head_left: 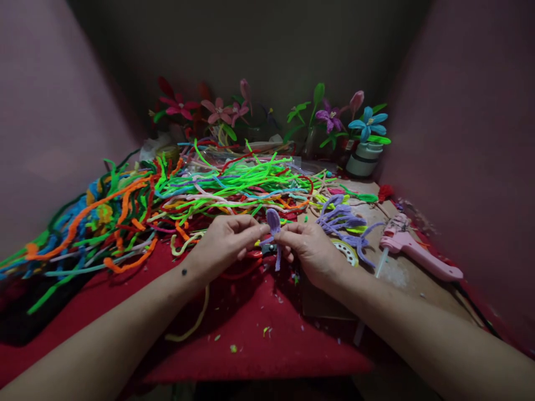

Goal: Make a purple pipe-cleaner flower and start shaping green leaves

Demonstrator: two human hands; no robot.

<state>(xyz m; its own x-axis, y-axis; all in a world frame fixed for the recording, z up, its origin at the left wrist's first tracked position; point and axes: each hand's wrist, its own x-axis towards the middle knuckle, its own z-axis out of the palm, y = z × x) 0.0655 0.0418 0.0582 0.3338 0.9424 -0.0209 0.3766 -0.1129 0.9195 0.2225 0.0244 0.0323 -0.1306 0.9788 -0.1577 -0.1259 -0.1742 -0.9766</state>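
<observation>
Between my two hands is a purple pipe-cleaner petal point(273, 220), its rounded loop pointing up and its tail hanging down. My left hand point(232, 236) pinches it from the left side, thumb and forefinger at the base of the loop. From the right, my right hand point(311, 248) pinches the same piece just below the loop. Behind and below the fingers lies a tool with red handles point(254, 254), partly hidden. A bunch of purple pipe-cleaner petals point(340, 220) rests just beyond my right hand, next to a yellow-rimmed roll point(346, 252).
Many coloured pipe cleaners point(251, 178) spread across the red cloth point(234, 356). A pink glue gun point(418, 253) lies on the cardboard point(380, 289) at right. Finished flowers, one blue point(368, 123) above a grey-green jar point(364, 160), stand along the back wall.
</observation>
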